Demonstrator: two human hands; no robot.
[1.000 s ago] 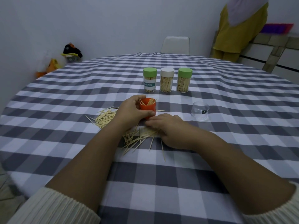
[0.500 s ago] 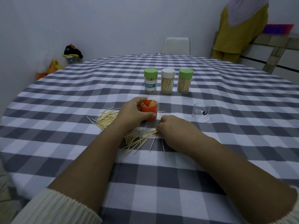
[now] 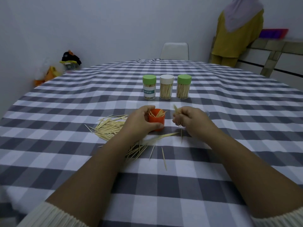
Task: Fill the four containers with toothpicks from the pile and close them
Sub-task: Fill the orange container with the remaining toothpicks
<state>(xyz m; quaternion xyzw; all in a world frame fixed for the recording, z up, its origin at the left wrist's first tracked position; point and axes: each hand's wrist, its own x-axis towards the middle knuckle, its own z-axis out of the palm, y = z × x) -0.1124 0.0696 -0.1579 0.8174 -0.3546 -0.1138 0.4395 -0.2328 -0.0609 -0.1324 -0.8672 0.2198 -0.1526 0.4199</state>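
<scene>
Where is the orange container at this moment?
In the head view, the orange container stands on the checked tablecloth near centre, gripped by the left hand, just in front of the three lidded jars.

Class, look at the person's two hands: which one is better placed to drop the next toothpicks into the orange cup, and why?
Right. The right hand already pinches a bunch of toothpicks beside the orange cup, while the left hand grips that cup.

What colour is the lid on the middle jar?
White, on the middle jar; the head view shows it best.
</scene>
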